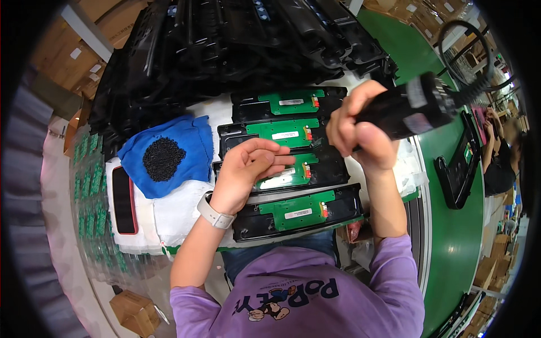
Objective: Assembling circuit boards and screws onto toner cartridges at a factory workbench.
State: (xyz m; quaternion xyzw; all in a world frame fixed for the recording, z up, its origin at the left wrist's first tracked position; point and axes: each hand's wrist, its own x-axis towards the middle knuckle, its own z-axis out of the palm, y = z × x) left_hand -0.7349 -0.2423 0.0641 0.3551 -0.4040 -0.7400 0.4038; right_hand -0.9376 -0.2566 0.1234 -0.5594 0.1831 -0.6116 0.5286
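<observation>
My right hand (366, 127) is wrapped around a black electric screwdriver (414, 107), whose coiled cable runs off to the far right. The driver's tip is hard to make out behind my fingers. Below and left of it, my left hand (253, 166) hovers over the third panel with its fingers loosely stretched to the right; no object shows in it. Several black plastic panels lie in a column, each bearing a green circuit board: a far panel (241, 107), a second (226, 134), a third (332, 170) and a near panel (248, 225).
On the left, a blue cloth (197, 135) carries a heap of small black screws (163, 159). A red-edged phone (124, 200) lies beside it, near bagged green boards (90, 186). Large black mouldings (225, 56) are piled behind. Right, a green conveyor (456, 242) carries another black part (459, 180); a person (499, 163) sits beyond.
</observation>
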